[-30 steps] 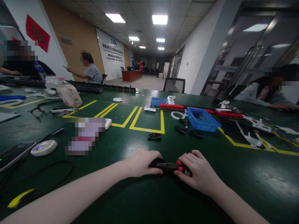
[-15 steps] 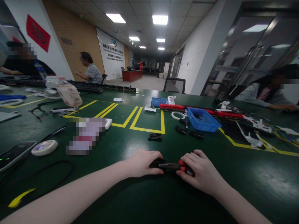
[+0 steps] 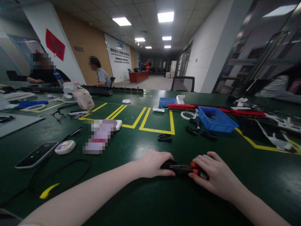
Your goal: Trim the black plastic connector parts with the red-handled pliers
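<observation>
My right hand (image 3: pixel 213 171) is closed around the red and black handles of a pair of long-nose pliers (image 3: pixel 183 169). The jaws point left and reach a small black part (image 3: pixel 167 164), pinched between the thumb and fingers of my left hand (image 3: pixel 154 164). Whether the jaws grip that part or only touch it I cannot tell. Both hands are low over the green table (image 3: pixel 150 201). Beyond them lies a black plastic piece (image 3: pixel 164 137), with similar black pieces (image 3: pixel 191 130) farther right.
A blue bin (image 3: pixel 217 121), a white ring (image 3: pixel 188 115) and a red strip (image 3: pixel 181 106) lie beyond my right hand. Leftward are a blurred-out lilac item (image 3: pixel 100 138), a round white device (image 3: pixel 65 147), a black cable (image 3: pixel 88 171) and a bottle (image 3: pixel 83 98). Other people sit around.
The view has turned a little to the left, so everything appears shifted right. Both hands keep the same hold on the pliers and the black part.
</observation>
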`<state>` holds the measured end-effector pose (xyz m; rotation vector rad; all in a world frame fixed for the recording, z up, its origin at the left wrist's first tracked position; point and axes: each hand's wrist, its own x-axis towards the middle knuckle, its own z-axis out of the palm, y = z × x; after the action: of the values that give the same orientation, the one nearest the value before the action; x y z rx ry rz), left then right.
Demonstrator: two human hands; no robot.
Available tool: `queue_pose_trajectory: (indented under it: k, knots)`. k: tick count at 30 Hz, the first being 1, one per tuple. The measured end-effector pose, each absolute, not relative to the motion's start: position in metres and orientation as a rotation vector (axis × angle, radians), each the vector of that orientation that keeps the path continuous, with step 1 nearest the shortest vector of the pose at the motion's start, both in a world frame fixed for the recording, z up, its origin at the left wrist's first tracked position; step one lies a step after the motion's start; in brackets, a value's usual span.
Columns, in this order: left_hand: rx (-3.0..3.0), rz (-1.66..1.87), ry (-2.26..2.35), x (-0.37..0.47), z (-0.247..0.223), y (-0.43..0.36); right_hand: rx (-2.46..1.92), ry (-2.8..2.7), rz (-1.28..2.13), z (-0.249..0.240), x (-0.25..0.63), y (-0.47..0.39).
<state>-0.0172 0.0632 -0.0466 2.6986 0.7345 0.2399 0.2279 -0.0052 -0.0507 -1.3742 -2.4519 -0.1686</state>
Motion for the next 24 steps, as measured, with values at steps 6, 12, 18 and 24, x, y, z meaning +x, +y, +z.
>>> queue_pose_trajectory:
  k: [6, 12, 18, 24]
  knots:
    - [2.67, 0.215, 0.749, -0.017, -0.045, 0.063, -1.371, -2.45, -0.191, -0.05, 0.231, -0.007]
    - [2.681, 0.226, 0.748, -0.017, -0.046, 0.063, -1.386, -2.449, -0.184, -0.049, 0.227, -0.008]
    - [2.69, 0.226, 0.747, -0.017, -0.047, 0.063, -1.389, -2.451, -0.19, -0.046, 0.219, -0.009]
    - [2.678, 0.202, 0.767, -0.016, -0.044, 0.062, -1.395, -2.455, -0.205, -0.044, 0.221, -0.009]
